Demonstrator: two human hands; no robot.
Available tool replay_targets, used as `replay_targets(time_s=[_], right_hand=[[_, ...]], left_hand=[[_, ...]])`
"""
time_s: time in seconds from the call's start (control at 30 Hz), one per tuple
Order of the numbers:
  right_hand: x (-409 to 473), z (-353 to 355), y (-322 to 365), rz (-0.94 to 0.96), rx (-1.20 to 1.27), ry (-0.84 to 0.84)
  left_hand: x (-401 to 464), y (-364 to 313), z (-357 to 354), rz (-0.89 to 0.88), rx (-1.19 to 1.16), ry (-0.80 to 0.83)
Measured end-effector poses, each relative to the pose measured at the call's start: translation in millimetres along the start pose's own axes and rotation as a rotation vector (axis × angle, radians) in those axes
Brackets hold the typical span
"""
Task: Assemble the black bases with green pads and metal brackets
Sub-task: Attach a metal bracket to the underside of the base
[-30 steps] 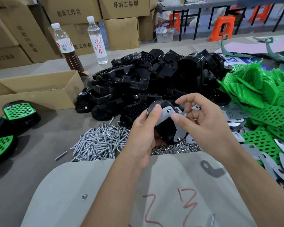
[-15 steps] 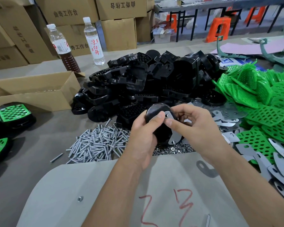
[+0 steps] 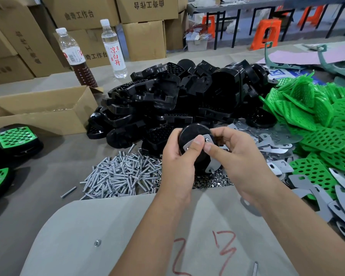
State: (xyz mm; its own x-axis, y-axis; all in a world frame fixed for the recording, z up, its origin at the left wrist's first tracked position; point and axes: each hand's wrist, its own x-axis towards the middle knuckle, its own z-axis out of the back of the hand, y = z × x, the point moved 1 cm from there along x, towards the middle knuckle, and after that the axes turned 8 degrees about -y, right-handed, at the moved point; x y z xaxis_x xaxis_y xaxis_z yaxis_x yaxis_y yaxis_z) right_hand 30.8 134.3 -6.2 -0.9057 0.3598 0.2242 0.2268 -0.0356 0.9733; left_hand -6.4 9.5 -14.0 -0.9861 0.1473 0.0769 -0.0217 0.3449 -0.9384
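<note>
My left hand (image 3: 179,162) grips a black base (image 3: 194,131) above the table, its thumb pressing a metal bracket (image 3: 205,139) flat on the base. My right hand (image 3: 237,156) curls round the right side of the same base, index fingertip against the bracket beside a screw head. Behind lies a big pile of black bases (image 3: 177,100). Green pads (image 3: 317,126) are heaped at the right, with loose metal brackets (image 3: 271,140) spread beside and below them. A heap of screws (image 3: 124,174) and small nuts (image 3: 213,181) lies just under my hands.
Finished bases with green pads (image 3: 14,136) sit at the left edge. An open cardboard box (image 3: 38,114) and two bottles (image 3: 114,50) stand behind. A grey board (image 3: 127,236) with red marks lies near me, one nut (image 3: 97,243) on it. Stacked cartons fill the back.
My right hand closed in from spread fingers onto the base and bracket. The left thumb slid onto the bracket, and both hands with the base drew slightly lower and nearer.
</note>
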Motion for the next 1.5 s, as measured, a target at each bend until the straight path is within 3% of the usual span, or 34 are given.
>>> replay_targets(time_s=[0.27,0.47,0.57,1.17,1.5], right_hand=[[1.7,1.4,-2.5,0.035,-0.035,-0.032],[5.2,5.5,-7.4,-0.194,0.212,-0.163],[6.1,10.0,-6.6,-0.231,0.246,-0.153],[4.5,6.7,0.8,-0.080,0.052,-0.119],[3.8,7.0,-2.2,-0.121,-0.014,0.145]], left_hand=[[1.6,1.9,-0.3,0.028,0.016,-0.056],[7.3,1.2,5.5,0.141,-0.020,-0.085],[7.8,1.2,6.6,0.171,0.000,-0.072],[8.9,-1.5,6.9,0.114,-0.021,-0.094],[7.4,-4.1,4.5,0.132,-0.127,-0.235]])
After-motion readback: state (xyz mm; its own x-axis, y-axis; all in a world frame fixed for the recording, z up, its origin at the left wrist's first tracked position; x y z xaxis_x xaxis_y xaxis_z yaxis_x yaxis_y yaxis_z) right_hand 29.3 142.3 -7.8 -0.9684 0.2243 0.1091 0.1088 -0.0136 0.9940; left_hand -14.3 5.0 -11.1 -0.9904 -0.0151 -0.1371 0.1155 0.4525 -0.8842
